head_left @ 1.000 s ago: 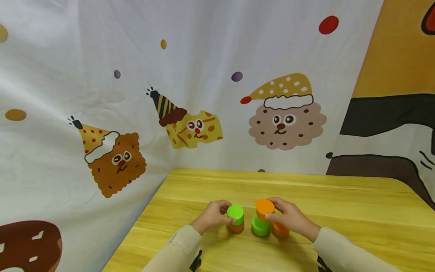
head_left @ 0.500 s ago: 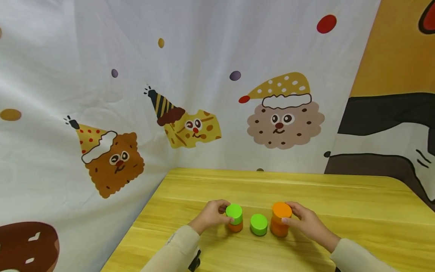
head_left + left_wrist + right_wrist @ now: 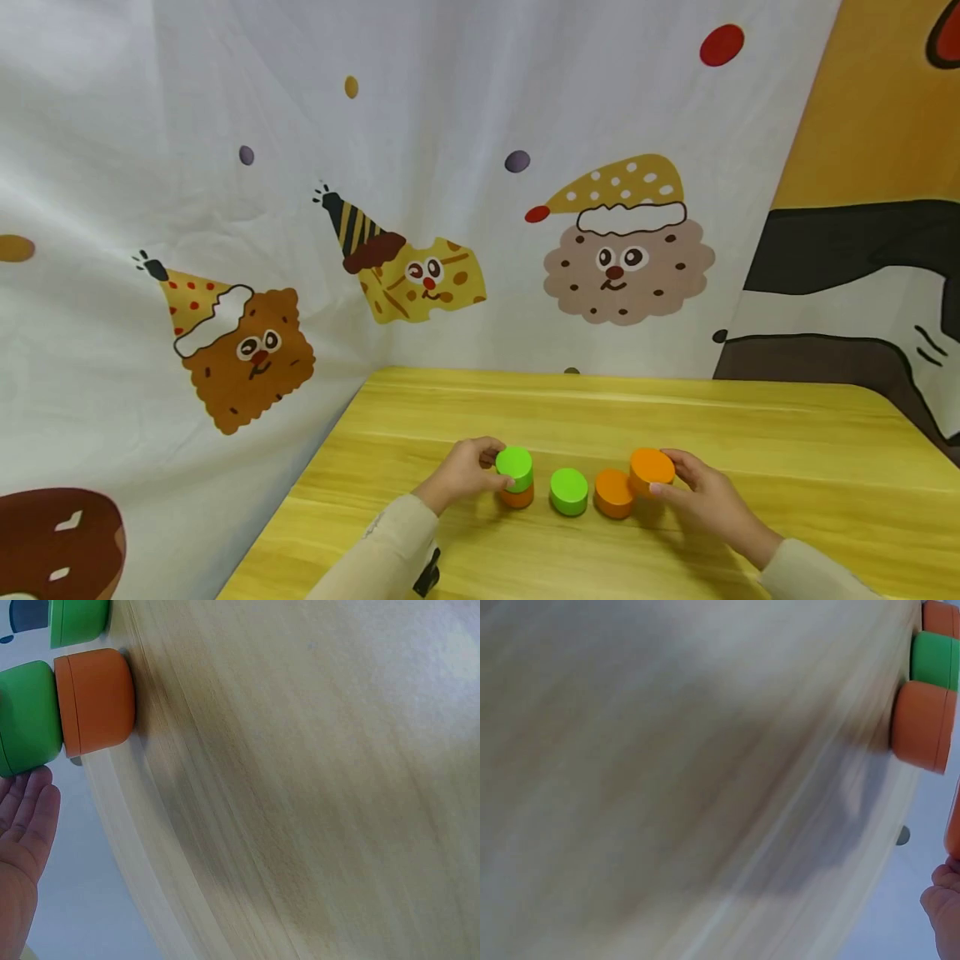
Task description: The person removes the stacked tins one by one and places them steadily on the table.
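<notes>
Cream cloth, nearest to us: one left sleeve (image 3: 386, 546) and one right sleeve (image 3: 813, 575), with a small black fitting (image 3: 427, 575) beside the left cuff, purpose undetermined.

Left hand (image 3: 463, 477): thumb and fingers on opposite sides of an upper green pot (image 3: 514, 467), gripping it. We record that pot as seated on a lower orange pot (image 3: 517, 498), forming a short stack.

Right hand (image 3: 716, 500): thumb in front, fingers behind, pinching a raised orange pot (image 3: 651, 471), which we judge to be lifted off the wood-grain table (image 3: 600, 567). Just beside it stands a second orange pot (image 3: 613, 493); whether the two touch, we cannot tell.

Single green pot (image 3: 568, 492): upright on the table between the stack and the second orange pot, untouched by either hand.

Handling, in our estimate: all five light, stiff and hard to break, probably smooth plastic and a little slippery. Rounded sides suit a thumb-and-finger hold across the width; a seam rings the body near one end, perhaps a lid, so we would hold below it.

Markings: we find no brand, label or lettering on any pot.

Farthest: white printed cloth (image 3: 435, 167), bearing a square biscuit figure (image 3: 251, 367), a cheese figure (image 3: 450, 279) and a round biscuit figure (image 3: 626, 287), all hatted; no writing that we can read.
</notes>
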The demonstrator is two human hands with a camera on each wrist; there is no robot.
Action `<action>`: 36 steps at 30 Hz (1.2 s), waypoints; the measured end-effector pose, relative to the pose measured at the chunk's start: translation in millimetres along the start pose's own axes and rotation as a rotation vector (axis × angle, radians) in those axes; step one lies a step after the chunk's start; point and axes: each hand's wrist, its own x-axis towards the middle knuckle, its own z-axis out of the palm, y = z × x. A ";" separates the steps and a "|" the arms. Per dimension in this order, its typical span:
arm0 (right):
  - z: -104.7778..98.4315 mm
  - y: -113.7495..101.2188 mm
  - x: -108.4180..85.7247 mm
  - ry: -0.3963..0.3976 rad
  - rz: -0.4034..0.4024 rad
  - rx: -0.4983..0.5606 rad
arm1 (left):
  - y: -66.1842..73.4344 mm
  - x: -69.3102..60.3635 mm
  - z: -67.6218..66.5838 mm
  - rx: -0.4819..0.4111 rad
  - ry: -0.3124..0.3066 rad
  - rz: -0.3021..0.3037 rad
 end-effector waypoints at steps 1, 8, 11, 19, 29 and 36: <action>-0.9 1.5 -0.3 0.001 0.008 -0.006 | 0.0 0.1 -0.4 -0.001 0.000 0.000; -2.4 9.4 -1.2 0.013 0.017 -0.006 | -0.8 0.6 -2.8 0.018 0.010 0.001; -1.0 13.4 -1.3 0.023 0.026 -0.015 | -1.5 2.1 -3.0 0.020 0.005 0.006; 6.9 22.5 -4.1 -0.014 0.070 0.062 | -2.8 2.9 -0.8 0.032 -0.012 0.011; 11.3 31.9 -2.0 -0.044 0.086 0.060 | -4.2 3.7 0.2 0.034 -0.003 0.009; 11.8 36.7 0.3 -0.054 0.071 0.055 | -3.8 2.9 0.9 0.026 0.002 0.006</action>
